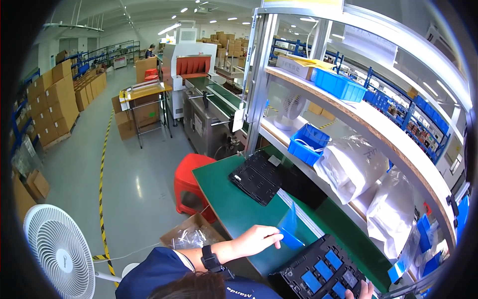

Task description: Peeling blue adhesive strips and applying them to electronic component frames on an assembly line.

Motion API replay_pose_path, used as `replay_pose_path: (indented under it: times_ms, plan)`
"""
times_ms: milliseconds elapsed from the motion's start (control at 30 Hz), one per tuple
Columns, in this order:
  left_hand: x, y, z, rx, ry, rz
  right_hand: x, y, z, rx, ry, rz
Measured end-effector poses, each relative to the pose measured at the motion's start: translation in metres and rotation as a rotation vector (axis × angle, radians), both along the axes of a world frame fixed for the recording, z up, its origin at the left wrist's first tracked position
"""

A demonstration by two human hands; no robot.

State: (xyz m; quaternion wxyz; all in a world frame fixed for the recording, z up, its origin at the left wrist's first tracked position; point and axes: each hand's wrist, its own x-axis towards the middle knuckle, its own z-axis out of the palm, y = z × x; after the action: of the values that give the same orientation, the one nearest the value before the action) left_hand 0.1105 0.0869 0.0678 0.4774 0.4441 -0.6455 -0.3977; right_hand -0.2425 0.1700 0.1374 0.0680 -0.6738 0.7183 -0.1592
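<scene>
My left hand (256, 241), with a black band on its wrist, reaches over the green table. Its thumb and fingers are closed on a bent piece of translucent blue film (291, 231), which rises from the fingertips. Close by on the right lies a black plastic tray (294, 262) with recesses, several of which hold blue-faced rectangular pieces (323, 268). Only the fingers of my right hand (363, 291) show at the lower edge. They rest apart on the tray's near right part, with the rest of that hand cut off.
Another black tray (259, 177) lies farther along the green table (219, 187). A shelf (358, 119) with blue bins and white bags rises on the right. A red stool (188, 174), a carton of clear plastic (194, 236) and a white fan (59, 256) stand on the left.
</scene>
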Motion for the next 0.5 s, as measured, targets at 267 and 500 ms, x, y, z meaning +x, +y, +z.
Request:
replay_pose_path:
  times_ms: [267,500]
  plan:
    - [-0.006,-0.043,0.008,-0.109,-0.003,-0.346,0.094,-0.068,0.032,-0.163,-0.172,0.486]
    - [-0.028,-0.069,0.000,-0.084,0.062,-0.579,0.113,-0.089,0.019,-0.095,-0.328,0.524]
